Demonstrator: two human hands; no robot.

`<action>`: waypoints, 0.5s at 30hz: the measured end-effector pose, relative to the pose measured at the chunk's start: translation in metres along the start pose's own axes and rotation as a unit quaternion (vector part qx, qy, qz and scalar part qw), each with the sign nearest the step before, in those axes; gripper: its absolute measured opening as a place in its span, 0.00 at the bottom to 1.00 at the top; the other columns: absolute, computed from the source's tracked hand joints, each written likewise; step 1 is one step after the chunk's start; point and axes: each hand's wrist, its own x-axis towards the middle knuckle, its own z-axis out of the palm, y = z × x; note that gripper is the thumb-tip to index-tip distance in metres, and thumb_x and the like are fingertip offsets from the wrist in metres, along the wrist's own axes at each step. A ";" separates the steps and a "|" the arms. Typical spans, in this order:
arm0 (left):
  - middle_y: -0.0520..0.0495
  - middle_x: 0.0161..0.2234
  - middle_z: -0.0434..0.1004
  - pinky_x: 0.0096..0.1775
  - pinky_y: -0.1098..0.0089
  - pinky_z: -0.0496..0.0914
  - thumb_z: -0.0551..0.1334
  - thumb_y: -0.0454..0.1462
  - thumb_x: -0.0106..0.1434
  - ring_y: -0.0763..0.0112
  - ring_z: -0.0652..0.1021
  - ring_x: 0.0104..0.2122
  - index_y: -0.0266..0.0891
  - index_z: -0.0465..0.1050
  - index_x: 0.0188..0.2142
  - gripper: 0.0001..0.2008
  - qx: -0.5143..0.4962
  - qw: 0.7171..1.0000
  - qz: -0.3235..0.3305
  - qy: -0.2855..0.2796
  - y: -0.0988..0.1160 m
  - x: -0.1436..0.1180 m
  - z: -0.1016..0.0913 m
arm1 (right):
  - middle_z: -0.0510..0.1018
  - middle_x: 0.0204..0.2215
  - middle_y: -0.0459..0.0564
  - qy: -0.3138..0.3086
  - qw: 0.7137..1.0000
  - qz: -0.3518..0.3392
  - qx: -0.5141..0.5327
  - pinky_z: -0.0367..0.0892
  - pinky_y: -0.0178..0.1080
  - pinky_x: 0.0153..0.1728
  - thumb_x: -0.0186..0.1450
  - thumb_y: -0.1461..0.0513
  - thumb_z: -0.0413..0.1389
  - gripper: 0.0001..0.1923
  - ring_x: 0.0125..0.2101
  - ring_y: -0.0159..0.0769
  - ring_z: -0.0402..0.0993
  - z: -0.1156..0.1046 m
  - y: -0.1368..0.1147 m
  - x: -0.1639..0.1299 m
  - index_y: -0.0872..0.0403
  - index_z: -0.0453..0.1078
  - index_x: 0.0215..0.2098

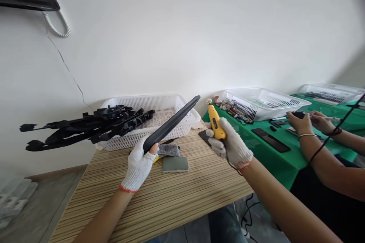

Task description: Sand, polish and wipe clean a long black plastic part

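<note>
**Black strip in one hand, yellow tool in the other**

At nine o'clock, black parts spill over the basket rim. The left hand has its grip closed on a long black strip, which slants toward one o'clock, probably to present an edge. The right hand grips a yellow tool upright over the worktop; its tip is hard to make out. At three o'clock, a co-worker's hands are partly cut off.
</note>
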 end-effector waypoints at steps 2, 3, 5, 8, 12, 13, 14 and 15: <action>0.49 0.31 0.80 0.33 0.65 0.77 0.61 0.57 0.61 0.65 0.80 0.29 0.40 0.74 0.49 0.27 0.007 1.000 0.004 -0.003 -0.003 0.001 0.000 | 0.71 0.28 0.42 0.065 0.990 -0.021 -0.122 0.57 0.30 0.12 0.57 0.41 0.61 0.29 0.17 0.26 0.63 0.003 0.005 0.000 0.51 0.67 0.46; 0.48 0.31 0.80 0.33 0.65 0.77 0.61 0.57 0.61 0.65 0.80 0.29 0.40 0.74 0.49 0.27 0.007 1.000 0.005 -0.004 -0.004 0.001 0.000 | 0.72 0.29 0.43 0.100 0.975 -0.040 -0.194 0.59 0.32 0.14 0.58 0.42 0.61 0.29 0.18 0.29 0.66 0.004 0.008 0.000 0.50 0.66 0.49; 0.48 0.33 0.81 0.33 0.65 0.77 0.61 0.57 0.61 0.64 0.80 0.30 0.40 0.73 0.50 0.28 0.004 1.000 0.004 -0.005 -0.005 0.001 0.000 | 0.75 0.31 0.45 0.169 0.917 -0.092 -0.349 0.62 0.35 0.19 0.59 0.44 0.60 0.28 0.21 0.32 0.69 0.006 0.011 0.000 0.48 0.66 0.52; 0.48 0.33 0.81 0.34 0.64 0.78 0.61 0.57 0.61 0.64 0.80 0.30 0.40 0.72 0.53 0.29 0.006 1.000 0.005 -0.007 -0.005 0.001 0.000 | 0.78 0.42 0.50 0.229 0.783 -0.151 -0.558 0.67 0.40 0.31 0.59 0.48 0.61 0.25 0.34 0.41 0.75 0.009 0.012 0.000 0.46 0.70 0.52; 0.48 0.33 0.81 0.34 0.64 0.77 0.61 0.57 0.62 0.64 0.80 0.29 0.41 0.73 0.52 0.28 0.025 1.000 0.011 -0.004 -0.005 0.000 -0.001 | 0.80 0.44 0.53 0.212 0.710 -0.153 -0.655 0.67 0.44 0.37 0.59 0.50 0.62 0.22 0.40 0.48 0.77 0.011 0.016 0.002 0.48 0.73 0.50; 0.48 0.33 0.81 0.34 0.64 0.77 0.60 0.57 0.62 0.64 0.80 0.30 0.41 0.73 0.52 0.28 0.028 1.000 0.014 -0.003 -0.005 0.001 -0.001 | 0.80 0.43 0.53 0.218 0.707 -0.153 -0.655 0.67 0.44 0.36 0.58 0.49 0.62 0.23 0.39 0.48 0.77 0.010 0.018 0.002 0.48 0.73 0.50; 0.47 0.33 0.81 0.34 0.64 0.77 0.60 0.57 0.62 0.64 0.80 0.30 0.41 0.73 0.52 0.27 0.031 0.999 0.016 -0.001 -0.006 0.001 -0.001 | 0.81 0.42 0.53 0.231 0.704 -0.157 -0.653 0.68 0.44 0.36 0.57 0.48 0.63 0.24 0.39 0.49 0.77 0.008 0.020 0.003 0.48 0.72 0.49; 0.47 0.34 0.81 0.34 0.64 0.77 0.60 0.57 0.62 0.64 0.80 0.30 0.41 0.73 0.51 0.27 0.035 0.999 0.017 -0.001 -0.006 0.001 -0.001 | 0.81 0.41 0.52 0.246 0.701 -0.162 -0.650 0.68 0.45 0.36 0.56 0.47 0.64 0.24 0.39 0.49 0.78 0.006 0.022 0.003 0.48 0.72 0.48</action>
